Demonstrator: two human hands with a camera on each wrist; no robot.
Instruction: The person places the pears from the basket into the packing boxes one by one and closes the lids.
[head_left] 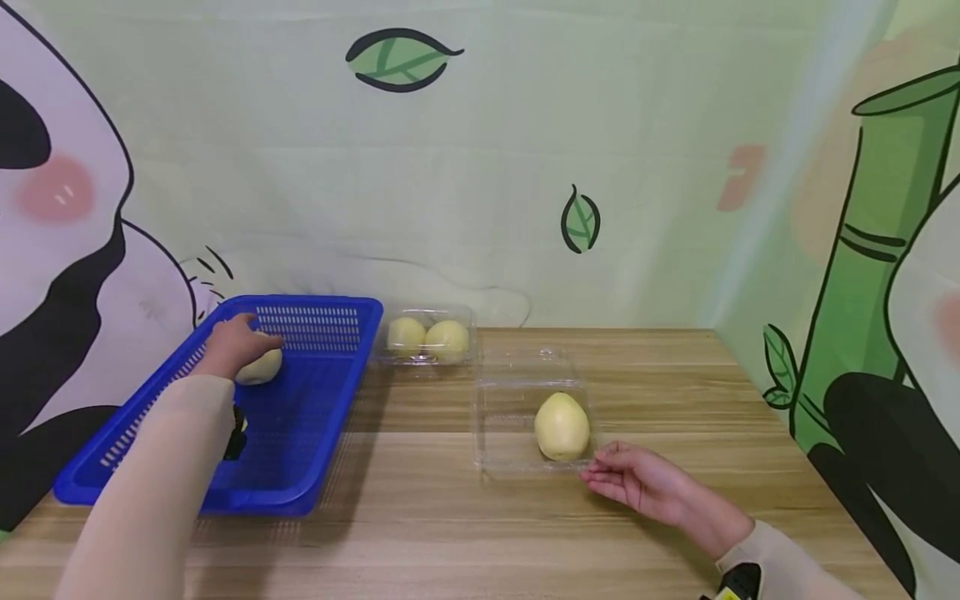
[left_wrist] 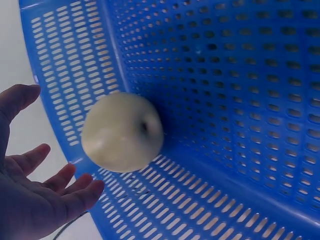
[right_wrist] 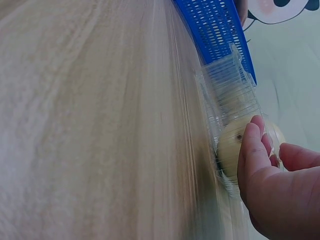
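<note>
In the left wrist view a pale yellow pear lies in the corner of a blue plastic basket. My left hand reaches over the basket's far left side. Its fingers are spread beside the pear, with a gap showing in the wrist view. Another pear sits in the right half of a clear plastic fruit box, whose lid is raised at the back. My right hand pinches the box's near right corner, thumb and fingers on either side of the rim.
A second clear box with two pears stands at the back between the basket and the unlidded box. Everything rests on a wooden table. A printed cloth wall rises behind the table's back edge.
</note>
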